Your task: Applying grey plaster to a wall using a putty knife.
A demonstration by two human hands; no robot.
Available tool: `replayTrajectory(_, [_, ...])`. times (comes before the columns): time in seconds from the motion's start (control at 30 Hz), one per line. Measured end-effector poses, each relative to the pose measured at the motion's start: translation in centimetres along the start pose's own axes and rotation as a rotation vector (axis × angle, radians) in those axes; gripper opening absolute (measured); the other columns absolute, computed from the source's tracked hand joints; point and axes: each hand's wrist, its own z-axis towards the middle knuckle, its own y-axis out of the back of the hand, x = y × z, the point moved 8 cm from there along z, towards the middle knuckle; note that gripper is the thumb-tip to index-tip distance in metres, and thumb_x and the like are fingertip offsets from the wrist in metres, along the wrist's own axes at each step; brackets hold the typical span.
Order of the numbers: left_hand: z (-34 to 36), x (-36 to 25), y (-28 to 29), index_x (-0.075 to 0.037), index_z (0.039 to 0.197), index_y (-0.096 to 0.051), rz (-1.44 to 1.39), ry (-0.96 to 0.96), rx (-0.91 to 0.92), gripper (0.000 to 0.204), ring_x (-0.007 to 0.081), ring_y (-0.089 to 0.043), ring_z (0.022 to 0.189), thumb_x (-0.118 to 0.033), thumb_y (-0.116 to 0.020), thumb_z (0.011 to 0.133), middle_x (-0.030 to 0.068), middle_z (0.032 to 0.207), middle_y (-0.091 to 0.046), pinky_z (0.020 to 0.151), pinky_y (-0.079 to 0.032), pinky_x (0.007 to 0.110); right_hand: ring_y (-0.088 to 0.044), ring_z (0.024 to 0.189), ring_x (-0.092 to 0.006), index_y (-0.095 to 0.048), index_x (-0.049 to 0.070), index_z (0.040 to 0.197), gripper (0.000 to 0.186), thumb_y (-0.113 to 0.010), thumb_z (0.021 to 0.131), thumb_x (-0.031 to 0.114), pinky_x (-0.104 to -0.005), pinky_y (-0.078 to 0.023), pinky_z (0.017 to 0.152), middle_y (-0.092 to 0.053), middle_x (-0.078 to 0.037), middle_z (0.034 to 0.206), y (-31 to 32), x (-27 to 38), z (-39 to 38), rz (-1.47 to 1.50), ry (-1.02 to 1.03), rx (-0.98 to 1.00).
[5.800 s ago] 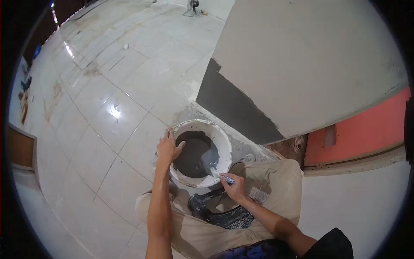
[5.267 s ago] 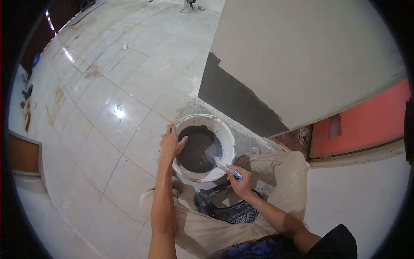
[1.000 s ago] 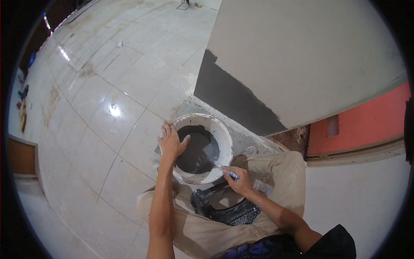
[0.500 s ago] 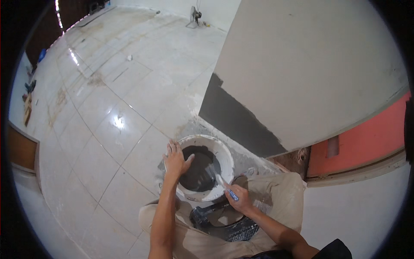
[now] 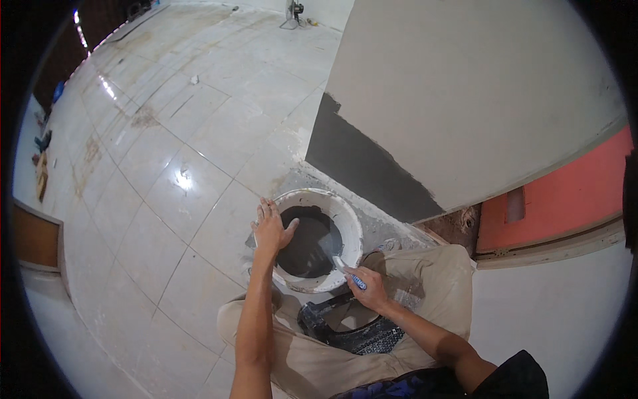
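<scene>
Bucket point(image 5: 352, 229) sits between left fingers point(image 5: 267, 209) and right fingers point(image 5: 363, 272) gripping a tool point(image 5: 359, 282).

A small fan point(image 5: 296, 9) stands at twelve o'clock on the pale tiled floor point(image 5: 216, 149), where a white scrap point(image 5: 194, 80) lies between ten and eleven, with a blue object point(image 5: 58, 91) at ten, a wood piece point(image 5: 42, 178) at nine, a brown panel point(image 5: 36, 238) just below, and a coral-red surface point(image 5: 571, 179) at three.
</scene>
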Motion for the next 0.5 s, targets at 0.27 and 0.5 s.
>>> replayTrajectory(0.27, [-0.3,-0.3,0.3,0.002,0.152,-0.02,-0.025,-0.001,-0.003,0.098,0.0397,-0.022,0.145,-0.061,-0.057,0.086,0.0232,0.159,-0.014,0.108,-0.028,0.065,-0.064,0.069,-0.0239,-0.067,0.0,0.114,0.027,-0.067,0.088,0.009,-0.0329,-0.05,0.065,-0.063,-0.011,0.074,-0.8,-2.5,-2.2,0.219,-0.358,0.083])
replayTrajectory(0.5, [-0.1,-0.1,0.0,0.0,0.152,-0.019,-0.025,-0.026,-0.015,0.1,0.0424,-0.021,0.145,-0.063,-0.057,0.085,0.0255,0.159,-0.013,0.107,-0.028,0.067,-0.064,0.071,-0.0257,-0.068,0.002,0.113,0.027,-0.069,0.086,0.008,-0.0339,-0.05,0.064,-0.064,-0.014,0.081,0.3,0.4,-0.1,-0.016,0.01,0.028])
